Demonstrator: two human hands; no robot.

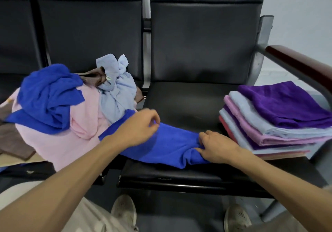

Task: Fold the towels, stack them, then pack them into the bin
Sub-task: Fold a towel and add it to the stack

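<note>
A royal blue towel [168, 145] lies stretched and rumpled across the front of a black chair seat [185, 98]. My right hand [217, 147] pinches its right end. My left hand [142, 125] hovers blurred over its left part, fingers curled at the cloth; whether it grips is unclear. On the left seat sits a loose pile: another blue towel [48, 97], a pink towel [59, 142], a light blue towel [116, 91] and brown cloth [93, 79]. At the right stands a folded stack [273, 124] with a dark purple towel [287, 104] on top. No bin is in view.
Black chair backs [203, 39] rise behind the seats. A dark wooden armrest [301, 64] curves over the stack at right. A brown towel [14, 142] lies flat at far left. My shoes [124, 212] and beige trousers are below the seat edge.
</note>
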